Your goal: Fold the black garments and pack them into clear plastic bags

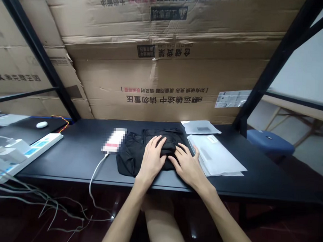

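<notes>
I rest left hand [152, 156] and right hand [187, 163] on the black cloth [133, 147], fingers [161, 143] loosely spread, probably steadying its folds; if pinching, I can't tell.

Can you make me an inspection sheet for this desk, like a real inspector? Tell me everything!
Surface: dark desk, its front edge near the person.
Things in hand: creased black cloth, lying under the hands.
Clutter: white sheets to the right; a blurred-out device left of the cloth; a small white object farther left.
Grips: left grip and right grip both touch the cloth; can't tell if they pinch it.
Cables: white cable runs from the device over the front edge; more hang below a power strip.
Surroundings: cardboard behind, blue stool to the right.
</notes>
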{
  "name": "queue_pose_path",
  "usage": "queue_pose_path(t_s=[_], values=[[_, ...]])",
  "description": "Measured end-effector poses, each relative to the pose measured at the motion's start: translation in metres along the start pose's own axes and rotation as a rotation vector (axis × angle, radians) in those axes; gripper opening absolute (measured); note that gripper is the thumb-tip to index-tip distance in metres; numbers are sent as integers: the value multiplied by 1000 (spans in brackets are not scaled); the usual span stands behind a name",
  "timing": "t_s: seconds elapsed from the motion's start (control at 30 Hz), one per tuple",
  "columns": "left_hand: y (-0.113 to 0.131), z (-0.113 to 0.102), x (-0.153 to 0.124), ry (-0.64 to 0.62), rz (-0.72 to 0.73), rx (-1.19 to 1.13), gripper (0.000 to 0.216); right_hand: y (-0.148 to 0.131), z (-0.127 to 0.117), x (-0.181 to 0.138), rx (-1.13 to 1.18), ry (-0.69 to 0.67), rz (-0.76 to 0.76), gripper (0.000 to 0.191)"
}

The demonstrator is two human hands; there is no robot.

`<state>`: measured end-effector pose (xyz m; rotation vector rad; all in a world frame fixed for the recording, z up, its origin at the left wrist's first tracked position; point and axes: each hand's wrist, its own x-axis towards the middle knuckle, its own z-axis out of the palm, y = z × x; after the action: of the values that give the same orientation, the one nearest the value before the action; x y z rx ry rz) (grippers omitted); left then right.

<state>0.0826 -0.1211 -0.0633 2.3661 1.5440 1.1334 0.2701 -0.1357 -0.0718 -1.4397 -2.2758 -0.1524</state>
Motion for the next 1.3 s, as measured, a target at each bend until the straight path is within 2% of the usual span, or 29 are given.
queue_pose_path(t_s=[0.23, 0.37, 0.5, 0.6, 0.67, 0.83, 1.1, 1.3], values=[[-5, -1, -4, -19, -5, -33, 72, 0, 2, 0, -40, 6, 23, 47], [-4, -1, -8, -113, 27, 32, 75, 0, 1, -1, -9, 22, 41, 45], [-1, -4, -10, -133, 29, 63, 69, 11, -7, -8, -13, 138, 135, 43], [2, -6, -10, -142, 16, 61, 67, 30, -19, -20, -108, 272, 257, 42], [3, -6, -11, -148, 13, 57, 67, 44, -27, -27, -183, 315, 347, 43], [2, -5, -12, -139, 20, 47, 67, 64, -38, -33, -291, 185, 430, 39], [4, -8, -12, -162, 2, 56, 67, 66, -38, -28, -330, 88, 419, 31], [5, -10, -11, -192, -16, 60, 68, 59, -66, -15, -247, -21, 481, 24]])
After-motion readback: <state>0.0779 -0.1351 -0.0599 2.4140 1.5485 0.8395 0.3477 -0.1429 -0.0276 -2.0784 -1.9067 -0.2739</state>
